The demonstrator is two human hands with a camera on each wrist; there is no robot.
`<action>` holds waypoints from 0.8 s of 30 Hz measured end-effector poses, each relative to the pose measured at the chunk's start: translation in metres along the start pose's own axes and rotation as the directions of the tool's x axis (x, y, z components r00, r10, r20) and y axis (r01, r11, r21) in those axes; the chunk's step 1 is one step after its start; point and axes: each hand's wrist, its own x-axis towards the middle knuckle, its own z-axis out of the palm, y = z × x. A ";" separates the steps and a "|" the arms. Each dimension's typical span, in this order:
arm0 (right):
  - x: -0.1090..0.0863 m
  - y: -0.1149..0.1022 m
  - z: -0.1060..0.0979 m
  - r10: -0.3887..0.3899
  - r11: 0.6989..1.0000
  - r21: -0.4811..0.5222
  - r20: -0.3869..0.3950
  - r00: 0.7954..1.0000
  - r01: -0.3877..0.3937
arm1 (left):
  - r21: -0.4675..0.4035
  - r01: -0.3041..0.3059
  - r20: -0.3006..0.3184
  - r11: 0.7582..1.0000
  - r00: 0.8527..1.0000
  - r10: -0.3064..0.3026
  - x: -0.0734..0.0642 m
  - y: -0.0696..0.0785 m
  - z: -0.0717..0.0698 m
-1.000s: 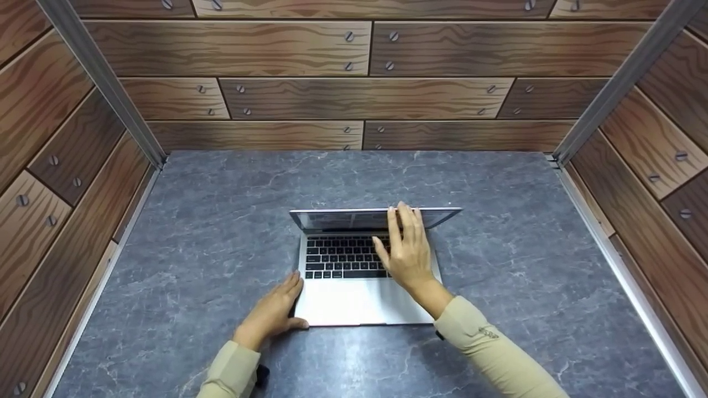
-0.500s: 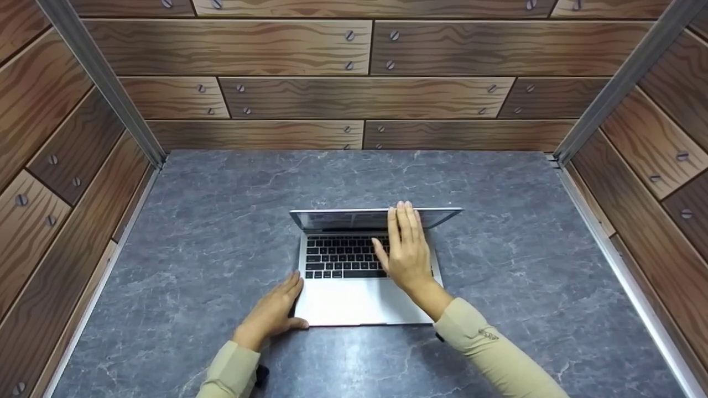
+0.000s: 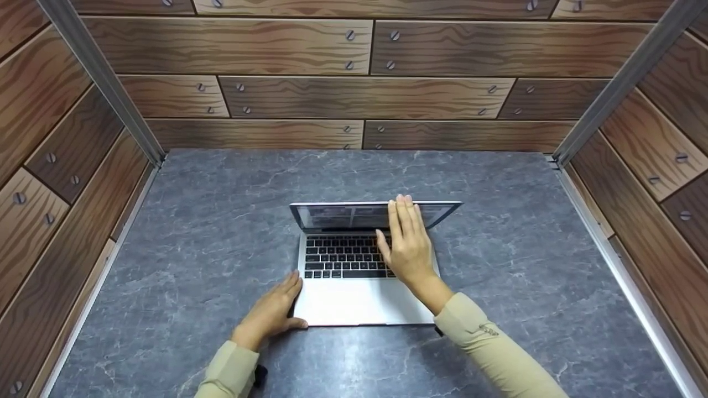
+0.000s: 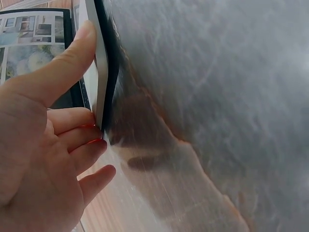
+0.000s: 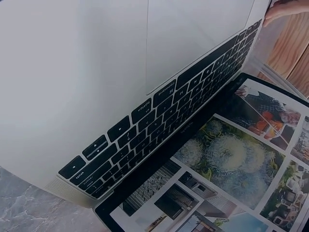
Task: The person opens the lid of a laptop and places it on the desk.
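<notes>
A silver laptop (image 3: 343, 301) rests on the grey marbled table, its lid raised and leaning toward me over the black keyboard (image 3: 337, 257). My right hand (image 3: 412, 254) lies flat against the inner side of the lid, straight fingers reaching its top edge, thumb out to the side. My left hand (image 3: 271, 309) holds the front left corner of the base, fingers along the left side and thumb on the front edge (image 4: 99, 72). Photo tiles show on the lit screen (image 5: 231, 150) in the right wrist view. That view does not show my right hand; left fingers (image 5: 289, 8) appear at its top right.
Wood-patterned panels (image 3: 365, 50) form the back wall and both sides. Grey metal posts stand at the back corners, such as the right post (image 3: 614, 83). The marbled table (image 3: 221, 210) extends around the laptop.
In the last half second the lid has tipped back a little and more of the screen shows. My right hand has moved with it; my left hand stays at the corner.
</notes>
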 end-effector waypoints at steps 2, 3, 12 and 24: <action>0.002 0.001 0.001 0.005 1.000 0.010 -0.001 1.000 -0.005 | 0.000 0.003 0.005 1.000 1.000 -0.003 0.000 0.000 0.000; 0.003 0.002 0.001 0.006 1.000 0.012 -0.001 1.000 -0.006 | 0.000 0.005 0.007 1.000 1.000 -0.005 -0.001 0.001 0.000; 0.013 0.006 0.001 0.022 0.999 0.033 0.017 1.000 -0.023 | 0.071 0.005 0.032 0.997 0.999 -0.007 -0.001 0.003 -0.001; 0.020 0.007 0.002 0.035 0.998 0.048 0.067 0.997 -0.038 | 0.195 -0.012 0.037 0.981 0.999 0.005 -0.002 0.000 0.003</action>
